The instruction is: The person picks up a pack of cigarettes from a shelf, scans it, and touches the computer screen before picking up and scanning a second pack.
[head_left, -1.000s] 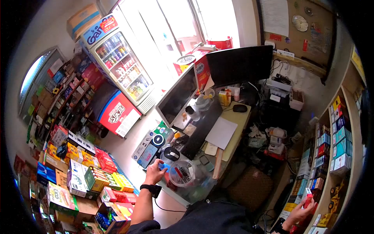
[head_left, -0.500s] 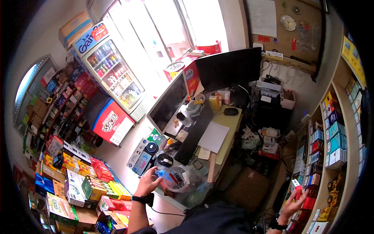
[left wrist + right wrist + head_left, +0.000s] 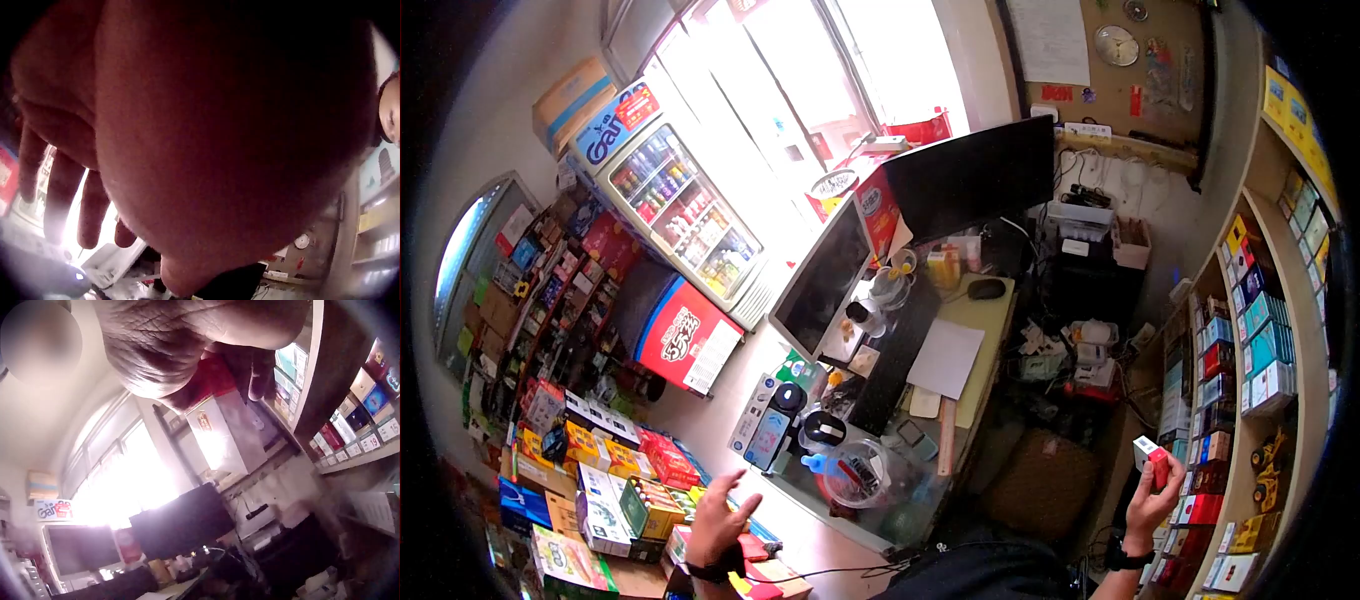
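Red-and-white box [image 3: 1152,463] sits in the fingers of the right hand [image 3: 1152,508], which grips it by the red part, the white end left free. Its long axis leads out from the fingertips, tilted up and slightly toward the desk in the head view. That hand is plainly the nearer one; the left hand [image 3: 718,520] is well apart on the opposite side, its fingers loosely bent and spread, holding nothing that shows. The box looks like stiff card, square-edged and flat-faced, the white smooth enough to catch a glare in the right wrist view; its print is too blurred to read.

Just right of the gripping hand stands a pale wooden shelf [image 3: 1308,370] with rows of similar small packs, a block of turquoise boxes [image 3: 1266,335] among them. Near the left hand lie stacked cartons [image 3: 605,500] with glossy printed sides. Between the hands, on the desk, are a round clear plastic tub [image 3: 895,482], a flat wooden strip [image 3: 947,437] and white paper [image 3: 946,358]. Beyond rises a wide black monitor [image 3: 975,185]; farther off, a glass-fronted drinks fridge [image 3: 622,120].
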A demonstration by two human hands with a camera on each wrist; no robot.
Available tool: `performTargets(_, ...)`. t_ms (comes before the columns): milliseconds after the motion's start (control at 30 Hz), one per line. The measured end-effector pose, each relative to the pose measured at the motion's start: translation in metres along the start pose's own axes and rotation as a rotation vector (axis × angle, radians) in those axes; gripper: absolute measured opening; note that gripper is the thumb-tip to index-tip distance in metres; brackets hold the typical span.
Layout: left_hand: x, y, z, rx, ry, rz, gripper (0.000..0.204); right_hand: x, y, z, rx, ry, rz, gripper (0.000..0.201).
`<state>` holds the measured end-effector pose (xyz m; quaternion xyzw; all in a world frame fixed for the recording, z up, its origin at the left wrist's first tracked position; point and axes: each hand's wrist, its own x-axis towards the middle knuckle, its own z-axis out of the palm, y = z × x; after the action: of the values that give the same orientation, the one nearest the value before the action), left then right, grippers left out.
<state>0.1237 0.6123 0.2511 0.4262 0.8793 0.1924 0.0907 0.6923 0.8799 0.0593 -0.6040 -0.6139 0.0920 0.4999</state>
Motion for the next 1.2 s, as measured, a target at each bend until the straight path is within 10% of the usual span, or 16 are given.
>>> performTargets(300, 0.016, 0.037, -0.091, 0.531, 0.486, 0.084, 0.047, -0.006, -0.011, 0.013, 0.102, -0.017, 0.089, 0.037)
performTargets(733, 0.185, 0.096, 0.036, 0.489, 0.016, 0.568, 0.063, -0.038, -0.058, 0.046, 0.356, -0.072, 0.159, 0.038)
performTargets(1200, 0.276, 0.047, 0.102, 0.682, -0.105, 0.384, 0.088, -0.058, -0.087, 0.047, 0.430, -0.102, 0.208, 0.037)
